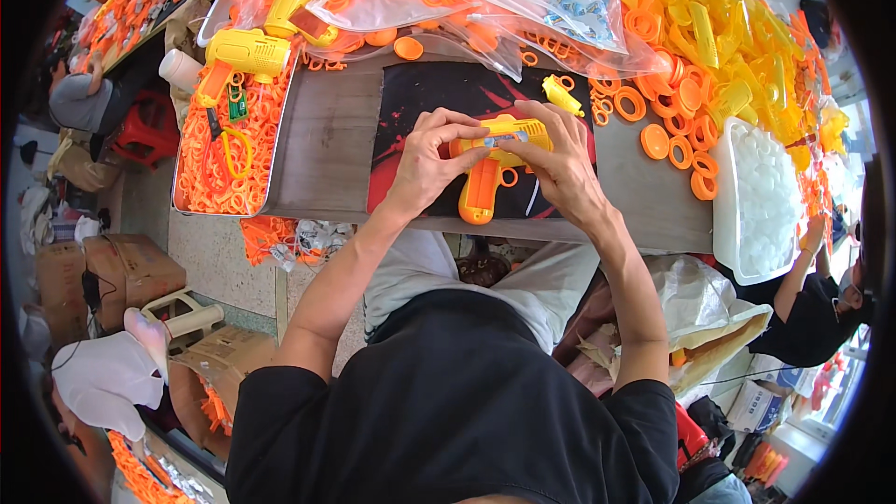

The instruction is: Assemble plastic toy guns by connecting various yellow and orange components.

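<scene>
A yellow toy gun with an orange grip [481, 189] lies over the black and red mat [397, 103], its grip toward me. My left hand [431, 157] is closed on its left end, thumb and fingers pinching the orange tip. On its other end my right hand [564, 161] is closed around the yellow body, thumb and fingertips at the upper side. Between my fingertips a small bluish, shiny patch shows on the body; whether it is a sticker I cannot tell. Just beyond my right hand lies a small yellow piece [562, 95].
At the left, a tray [271, 182] of small orange rings carries yellow toy guns [250, 54] and pliers [220, 131]. Plastic bags [392, 0], loose orange rings [655, 142] and yellow parts [737, 28] heap up behind. A white tub [733, 243] of translucent pieces stands right. Other people sit nearby.
</scene>
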A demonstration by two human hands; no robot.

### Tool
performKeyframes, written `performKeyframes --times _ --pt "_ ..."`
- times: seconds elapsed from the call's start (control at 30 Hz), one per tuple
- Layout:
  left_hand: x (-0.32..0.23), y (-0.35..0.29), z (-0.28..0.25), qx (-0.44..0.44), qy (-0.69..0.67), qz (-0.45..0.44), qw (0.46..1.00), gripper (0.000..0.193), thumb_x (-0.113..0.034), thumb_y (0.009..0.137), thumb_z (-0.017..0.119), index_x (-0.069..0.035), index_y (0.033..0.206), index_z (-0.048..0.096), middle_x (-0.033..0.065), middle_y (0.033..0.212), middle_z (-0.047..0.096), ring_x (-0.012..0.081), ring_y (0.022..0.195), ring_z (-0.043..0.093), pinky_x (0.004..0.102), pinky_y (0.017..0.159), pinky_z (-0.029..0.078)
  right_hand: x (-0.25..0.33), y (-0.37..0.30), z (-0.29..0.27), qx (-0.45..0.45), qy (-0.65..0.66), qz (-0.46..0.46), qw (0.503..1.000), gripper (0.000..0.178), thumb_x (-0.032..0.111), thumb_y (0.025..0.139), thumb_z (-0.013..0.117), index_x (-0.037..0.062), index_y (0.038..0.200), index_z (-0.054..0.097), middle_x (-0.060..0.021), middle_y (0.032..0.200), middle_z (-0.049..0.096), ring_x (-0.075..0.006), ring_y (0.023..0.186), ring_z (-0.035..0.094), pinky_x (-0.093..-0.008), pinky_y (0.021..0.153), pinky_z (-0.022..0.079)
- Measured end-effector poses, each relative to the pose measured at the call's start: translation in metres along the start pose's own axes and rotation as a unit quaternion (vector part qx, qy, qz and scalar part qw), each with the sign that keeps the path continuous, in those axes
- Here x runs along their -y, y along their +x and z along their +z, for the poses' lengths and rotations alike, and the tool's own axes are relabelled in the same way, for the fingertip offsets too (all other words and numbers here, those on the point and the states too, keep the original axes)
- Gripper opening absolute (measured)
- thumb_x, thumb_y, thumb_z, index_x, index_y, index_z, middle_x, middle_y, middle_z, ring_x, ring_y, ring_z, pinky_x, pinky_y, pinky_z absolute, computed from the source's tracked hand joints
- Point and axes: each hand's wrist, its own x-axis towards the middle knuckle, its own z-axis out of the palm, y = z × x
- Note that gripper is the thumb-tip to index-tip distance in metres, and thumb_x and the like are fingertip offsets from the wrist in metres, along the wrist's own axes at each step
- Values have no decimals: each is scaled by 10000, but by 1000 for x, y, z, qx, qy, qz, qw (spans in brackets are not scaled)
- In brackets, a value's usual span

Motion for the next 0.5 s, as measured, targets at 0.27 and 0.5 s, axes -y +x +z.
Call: performKeyframes --times 0.27,0.5 --pt "-2 -5 -2 -9 36 10 999 280 -126 799 812 -86 1073 771 37 1076 689 186 996 587 312 890 483 -3 5 4 -49 133 106 984 299 62 901 640 65 1199 667 -129 1319 571 -318 1210 557 -409 1039 424" --pt "-4 -3 3 -33 79 53 995 214 -147 796 805 -95 1000 764 14 1049 651 208 923 540 334 846 466 -22 17 6 59 226 213 949 334 214 971 644 -14 1215 629 -86 1196 638 -162 1113 605 -314 941 503"
